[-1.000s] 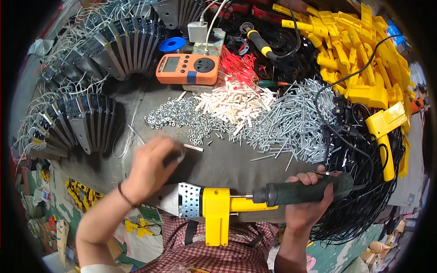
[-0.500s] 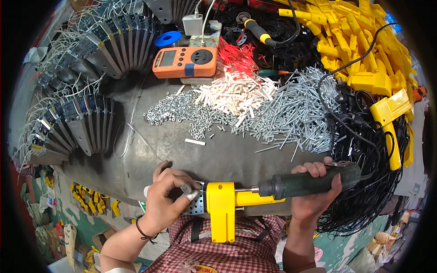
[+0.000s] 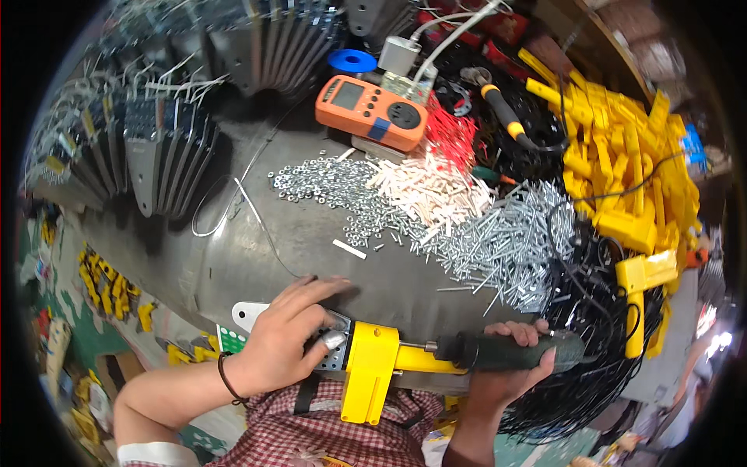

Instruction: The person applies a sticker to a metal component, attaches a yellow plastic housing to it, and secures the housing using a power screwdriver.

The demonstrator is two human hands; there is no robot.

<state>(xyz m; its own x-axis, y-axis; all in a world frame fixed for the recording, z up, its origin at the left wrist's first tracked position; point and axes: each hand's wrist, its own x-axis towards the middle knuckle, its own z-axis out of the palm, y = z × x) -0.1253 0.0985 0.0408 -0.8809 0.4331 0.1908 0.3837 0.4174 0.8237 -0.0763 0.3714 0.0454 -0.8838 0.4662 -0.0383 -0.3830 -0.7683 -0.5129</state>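
The step in hand looks like fastening the yellow plastic T-shaped handle piece (image 3: 367, 366) to the perforated grey metal part (image 3: 336, 359), which sits at its left; both are at the near edge of the table, in front of the apron. The right hand (image 3: 515, 378) is wrapped round the dark green cylindrical powered screwdriver (image 3: 506, 352), its slim metal bit (image 3: 414, 343) pointing at the handle's right face. The left hand (image 3: 284, 342) lies over the metal part, fingers spread and 1 thumb bearing a silvery cover; whether it grips, I cannot tell. The next move seems to call for a straight bit and a steadied joint. The orange rectangular meter (image 3: 373, 117) carries small dark markings; the handle piece shows no readable lettering.
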